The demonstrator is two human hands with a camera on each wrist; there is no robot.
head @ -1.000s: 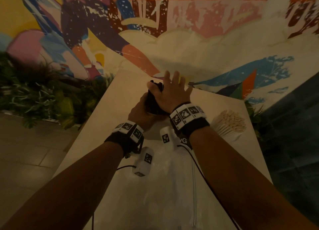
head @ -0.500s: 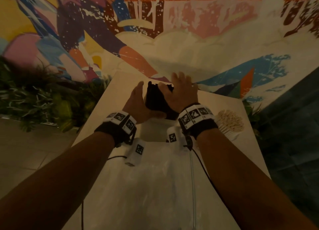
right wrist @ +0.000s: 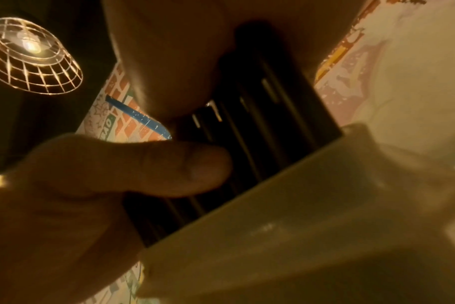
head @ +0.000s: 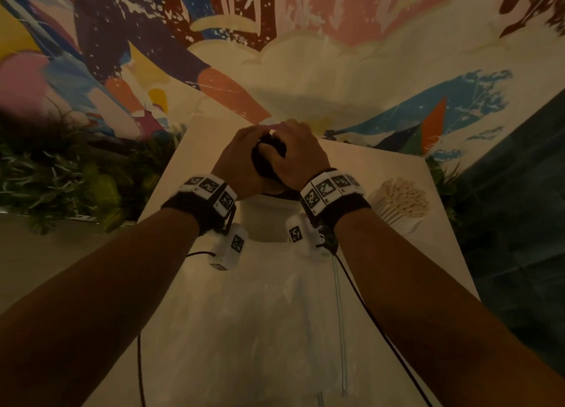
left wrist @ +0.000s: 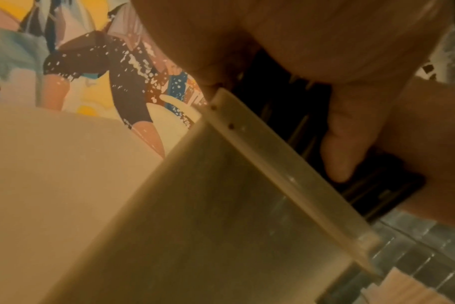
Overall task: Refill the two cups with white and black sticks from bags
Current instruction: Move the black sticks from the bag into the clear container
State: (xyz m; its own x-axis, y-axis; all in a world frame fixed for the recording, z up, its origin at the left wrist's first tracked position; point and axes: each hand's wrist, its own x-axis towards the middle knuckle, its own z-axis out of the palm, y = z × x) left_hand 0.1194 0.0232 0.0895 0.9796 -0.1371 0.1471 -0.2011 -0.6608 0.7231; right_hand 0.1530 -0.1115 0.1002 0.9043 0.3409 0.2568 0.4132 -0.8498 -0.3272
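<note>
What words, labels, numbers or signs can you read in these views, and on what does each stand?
No text reads clearly.
Wristbands: black-and-white square code markers only, no words.
Mural, head view: large brown letter-like strokes, cropped, unreadable.
Same mural, right wrist view: small letters on a green patch, too blurred to read.
Black sticks and cup: no print visible.

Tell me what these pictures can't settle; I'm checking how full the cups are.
- Fill of the near cup: both hands cover the black sticks in the head view; wrist views are too close.
- White-stick cup: its body is dim and small.
- Bags: none clearly identifiable.
</note>
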